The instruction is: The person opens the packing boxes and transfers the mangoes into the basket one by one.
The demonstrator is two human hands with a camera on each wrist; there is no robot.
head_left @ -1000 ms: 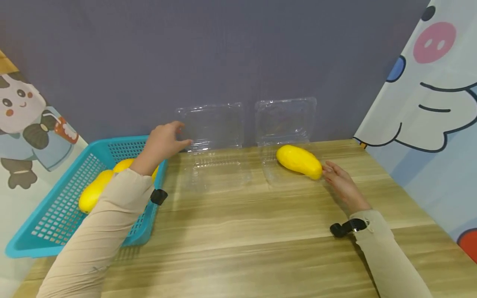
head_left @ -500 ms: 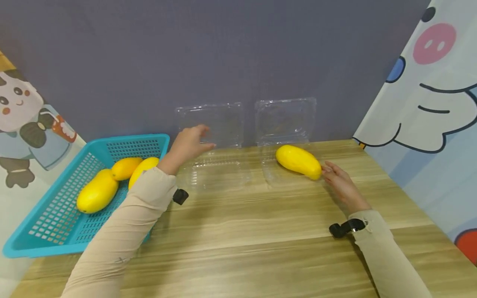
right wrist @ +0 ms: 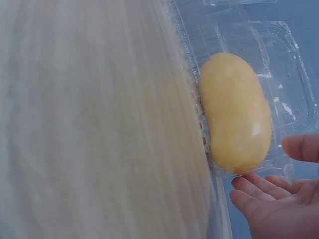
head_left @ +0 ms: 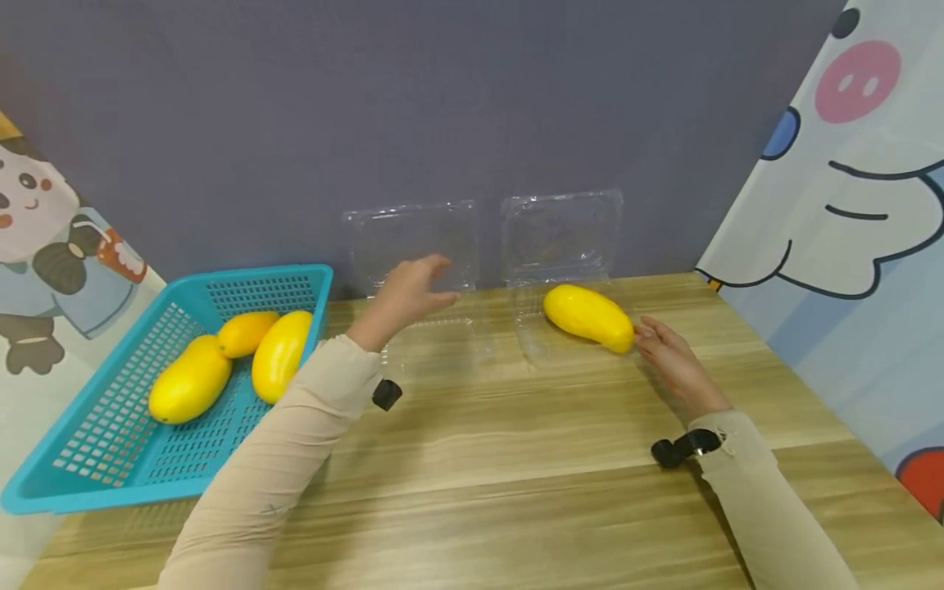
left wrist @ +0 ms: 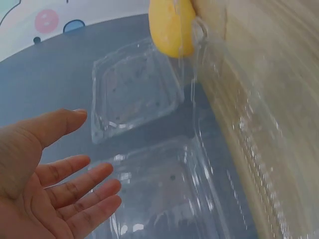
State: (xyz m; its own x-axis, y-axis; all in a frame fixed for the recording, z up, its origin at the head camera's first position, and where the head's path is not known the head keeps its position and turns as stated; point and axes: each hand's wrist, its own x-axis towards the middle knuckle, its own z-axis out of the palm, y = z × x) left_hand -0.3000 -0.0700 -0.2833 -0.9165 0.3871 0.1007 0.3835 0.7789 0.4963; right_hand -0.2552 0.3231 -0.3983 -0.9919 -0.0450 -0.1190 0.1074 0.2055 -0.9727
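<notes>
A yellow mango (head_left: 587,316) lies in the base of the right clear plastic clamshell box (head_left: 531,336), tilted over its right side. My right hand (head_left: 678,369) is at its right end, fingers extended; in the right wrist view the fingertips (right wrist: 242,181) are right at the mango's lower end and the thumb stands apart. Over the left clamshell box (head_left: 472,348) my left hand (head_left: 409,297) hovers, thumb and fingers spread with nothing between them. In the left wrist view its fingers (left wrist: 82,191) overlap that box's raised lid (left wrist: 149,194). Both lids lean back against the grey wall.
A teal basket (head_left: 96,497) stands at the left with two larger mangoes and a smaller one (head_left: 247,333) inside. The grey wall (head_left: 472,106) closes off the back of the wooden table (head_left: 516,492). Cartoon-printed panels (head_left: 848,221) flank both sides.
My left hand has moved right, from beside the basket's far right corner to over the left box, bringing more of the basket's mangoes into sight. The right hand and its mango have stayed put.
</notes>
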